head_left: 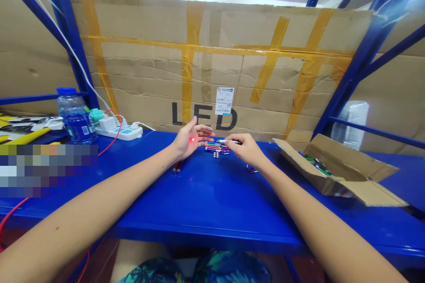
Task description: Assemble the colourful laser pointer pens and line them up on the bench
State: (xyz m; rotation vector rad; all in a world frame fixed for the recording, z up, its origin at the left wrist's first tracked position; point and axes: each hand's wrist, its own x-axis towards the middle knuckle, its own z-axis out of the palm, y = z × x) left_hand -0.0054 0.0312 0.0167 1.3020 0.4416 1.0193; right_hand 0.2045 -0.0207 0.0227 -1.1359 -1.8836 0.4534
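Observation:
My right hand [247, 148] pinches a slim silver pen-shaped laser pointer [223, 141], its tip turned toward the left. My left hand [190, 141] is raised and open, palm facing the pointer, with a bright red light spot on the palm. Between and behind the hands lies a row of coloured metallic pointers [215, 148] on the blue table [219, 199]. Several small silver button cells [216, 154] sit just in front of that row. Below my left hand are dark red pointers [177, 169], partly covered. Small purple-red clip-like pieces [251, 169] lie beside my right wrist.
An open cardboard box [327, 184] holding more coloured pieces stands on the right. At left are a blue-capped bottle [75, 117], a white power strip [124, 131], a red cable [114, 139] and yellow-handled items [31, 136]. A tall cardboard sheet [149, 79] closes off the back.

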